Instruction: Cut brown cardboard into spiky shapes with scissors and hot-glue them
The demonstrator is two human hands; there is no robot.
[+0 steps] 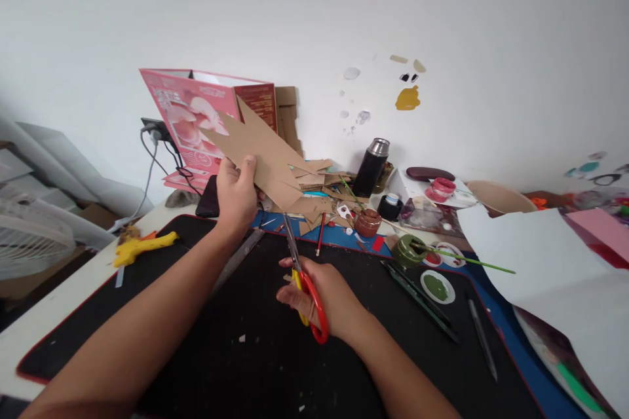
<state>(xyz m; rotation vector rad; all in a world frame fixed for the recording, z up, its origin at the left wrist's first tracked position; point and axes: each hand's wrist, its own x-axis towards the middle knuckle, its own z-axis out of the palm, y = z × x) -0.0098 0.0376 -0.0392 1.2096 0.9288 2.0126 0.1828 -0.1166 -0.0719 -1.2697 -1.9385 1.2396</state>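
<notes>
My left hand [238, 193] grips a piece of brown cardboard [268, 154] with jagged, pointed ends, thumb on its near face and the other fingers mostly hidden behind. It is held up in front of a pink box. Lower and to the right, my right hand [319, 298] holds scissors [314, 308] with red and yellow handles, fingers around the grips. Their blades point up toward the lower edge of the cardboard and look apart from it. Below both hands lies a black mat [255, 340] with small scraps on it.
Cardboard scraps [314, 203] are heaped behind the mat beside a black thermos [371, 169]. Paint jars, including a green one [409, 250], stand at right near a craft knife [422, 301] and pen [481, 340]. A yellow glue gun [145, 249] lies left; a pink box [196, 111] stands behind.
</notes>
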